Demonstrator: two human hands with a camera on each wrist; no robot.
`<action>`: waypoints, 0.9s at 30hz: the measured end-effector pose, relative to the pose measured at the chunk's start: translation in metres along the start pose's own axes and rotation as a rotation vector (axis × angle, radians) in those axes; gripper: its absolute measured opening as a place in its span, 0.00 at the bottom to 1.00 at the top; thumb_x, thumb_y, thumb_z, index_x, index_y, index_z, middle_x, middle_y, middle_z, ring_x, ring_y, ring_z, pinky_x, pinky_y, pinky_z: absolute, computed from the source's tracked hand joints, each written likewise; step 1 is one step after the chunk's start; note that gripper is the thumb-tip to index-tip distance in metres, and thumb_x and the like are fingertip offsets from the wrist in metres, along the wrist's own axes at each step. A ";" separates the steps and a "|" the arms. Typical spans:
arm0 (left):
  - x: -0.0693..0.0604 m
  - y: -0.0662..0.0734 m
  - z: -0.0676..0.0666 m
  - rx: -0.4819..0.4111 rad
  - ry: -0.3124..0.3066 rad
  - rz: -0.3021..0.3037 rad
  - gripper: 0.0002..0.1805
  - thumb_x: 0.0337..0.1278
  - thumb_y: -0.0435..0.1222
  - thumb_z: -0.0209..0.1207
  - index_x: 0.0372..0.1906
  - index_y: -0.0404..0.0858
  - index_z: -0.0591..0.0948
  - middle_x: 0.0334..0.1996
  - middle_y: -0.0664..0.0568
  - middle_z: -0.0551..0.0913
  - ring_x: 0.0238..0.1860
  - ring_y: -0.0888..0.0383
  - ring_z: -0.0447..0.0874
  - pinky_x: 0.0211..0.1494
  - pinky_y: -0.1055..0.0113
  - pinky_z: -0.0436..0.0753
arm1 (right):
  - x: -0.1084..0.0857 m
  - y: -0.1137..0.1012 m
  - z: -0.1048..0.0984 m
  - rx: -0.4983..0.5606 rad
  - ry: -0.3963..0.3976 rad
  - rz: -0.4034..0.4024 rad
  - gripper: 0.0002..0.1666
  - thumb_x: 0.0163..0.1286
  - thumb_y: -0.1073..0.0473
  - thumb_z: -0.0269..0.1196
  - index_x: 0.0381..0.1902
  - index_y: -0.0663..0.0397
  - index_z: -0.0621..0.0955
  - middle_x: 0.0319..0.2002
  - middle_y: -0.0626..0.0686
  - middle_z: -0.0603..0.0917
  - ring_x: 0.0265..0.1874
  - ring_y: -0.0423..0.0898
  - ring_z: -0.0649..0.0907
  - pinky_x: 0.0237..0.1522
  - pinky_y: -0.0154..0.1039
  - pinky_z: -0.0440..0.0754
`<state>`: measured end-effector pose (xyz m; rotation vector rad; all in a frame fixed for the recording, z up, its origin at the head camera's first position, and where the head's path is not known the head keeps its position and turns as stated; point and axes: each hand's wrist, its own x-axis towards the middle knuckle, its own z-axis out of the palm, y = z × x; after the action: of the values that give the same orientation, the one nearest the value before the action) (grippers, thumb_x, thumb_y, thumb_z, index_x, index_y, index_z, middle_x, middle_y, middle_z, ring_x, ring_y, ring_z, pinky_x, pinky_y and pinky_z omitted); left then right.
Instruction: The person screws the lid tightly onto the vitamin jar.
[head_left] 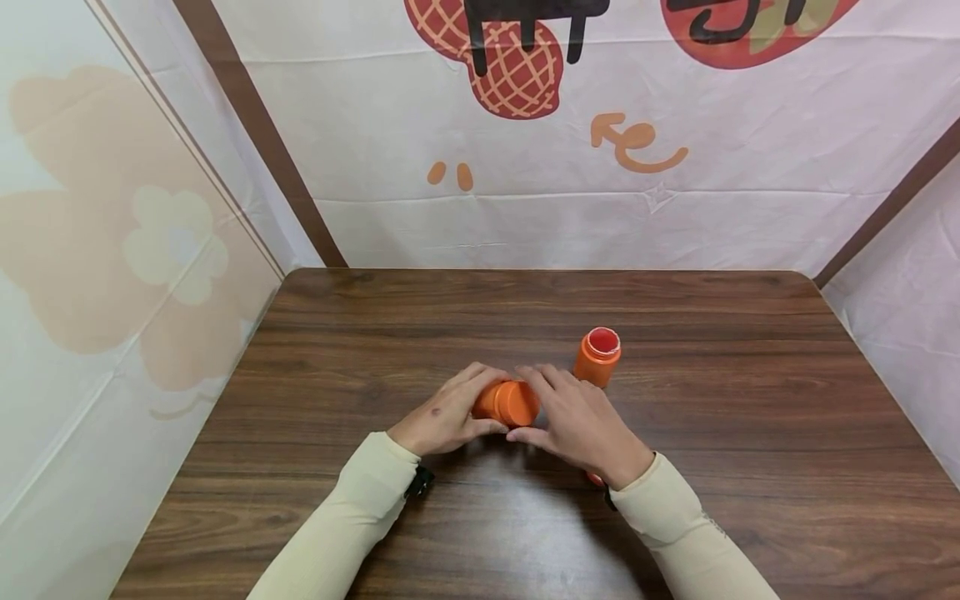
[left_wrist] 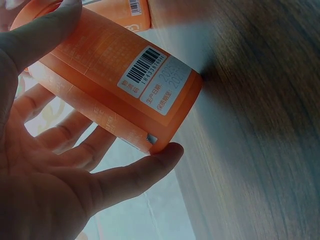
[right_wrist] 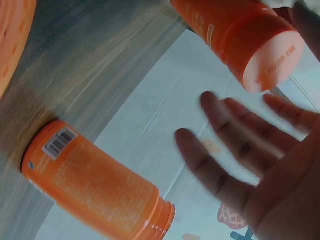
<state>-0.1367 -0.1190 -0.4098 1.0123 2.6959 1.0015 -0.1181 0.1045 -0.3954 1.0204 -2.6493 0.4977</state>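
Note:
My left hand grips an orange plastic bottle with its lid on, the lid tilted up and toward the right. In the left wrist view the thumb lies across this bottle, which carries a white barcode label. My right hand is beside the lid with its fingers spread. The right wrist view shows those fingers apart from the lid; whether the thumb touches it is unclear. A second orange bottle stands upright without a lid, just behind the right hand.
An orange-red round piece lies mostly hidden under the right wrist; a ridged orange edge shows close up in the right wrist view. The brown wooden table meets a printed white curtain at the back.

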 end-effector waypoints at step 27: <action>0.000 -0.001 0.001 0.011 0.017 0.035 0.33 0.52 0.36 0.74 0.63 0.39 0.73 0.53 0.50 0.75 0.47 0.56 0.77 0.49 0.60 0.80 | -0.001 0.002 0.004 -0.025 0.070 -0.101 0.30 0.59 0.47 0.75 0.53 0.58 0.80 0.40 0.51 0.82 0.34 0.49 0.81 0.31 0.44 0.79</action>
<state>-0.1369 -0.1186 -0.4115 1.0611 2.7096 1.0060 -0.1191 0.1045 -0.3996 1.1028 -2.5223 0.4687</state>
